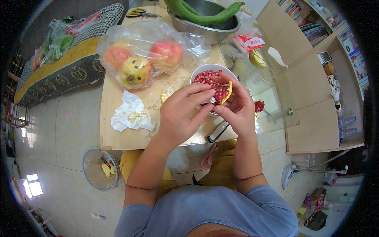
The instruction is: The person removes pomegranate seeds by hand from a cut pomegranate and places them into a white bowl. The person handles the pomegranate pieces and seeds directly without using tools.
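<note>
My right hand holds a pomegranate piece with red seeds and yellow rind, over a white bowl that holds loose pomegranate seeds. The fingertips of my left hand are at the piece's left side; whether they grip it I cannot tell. Below the bowl lies a knife, its handle at the table's front edge and its blade mostly hidden. Another cluster of seeds sits to the right of my right hand. Whole pomegranates lie in a clear plastic bag at the upper left.
A metal basin with long green gourds stands at the back, with scissors to its left. Crumpled tissue lies on the table's left side. A bin with peel stands on the floor. Shelves rise at the right.
</note>
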